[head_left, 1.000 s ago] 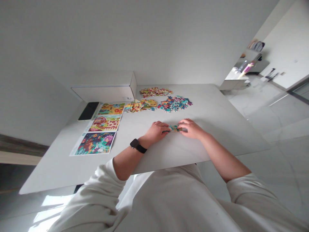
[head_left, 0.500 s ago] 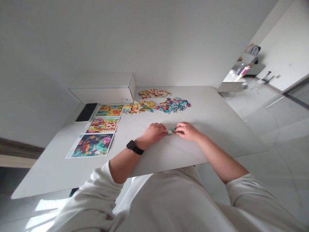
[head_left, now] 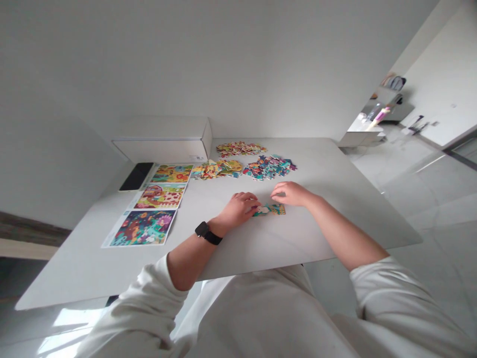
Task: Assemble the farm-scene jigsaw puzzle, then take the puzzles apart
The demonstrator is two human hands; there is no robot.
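My left hand (head_left: 241, 208), with a black watch on its wrist, closes its fingertips on the left end of a short strip of puzzle pieces (head_left: 278, 209). White, teal and yellow show on the strip, which lies flat on the table; its left end is partly hidden under the fingers. Just above the strip's right part is my right hand (head_left: 289, 193), thumb and fingers slightly apart, with nothing seen between them. Beyond both hands lies a pile of dark blue, teal and orange puzzle pieces (head_left: 269, 168).
A yellow-toned pile of pieces (head_left: 218, 169) and a red-and-yellow pile (head_left: 240, 148) lie farther back. At left are three picture sheets (head_left: 143, 228), a black phone (head_left: 136, 177) and a white box (head_left: 160, 150). The table's front edge (head_left: 261, 271) runs close to my body.
My right hand has let go of the strip's right end and lifted slightly away, uncovering the yellow-and-teal part. My left hand has stayed at the left end.
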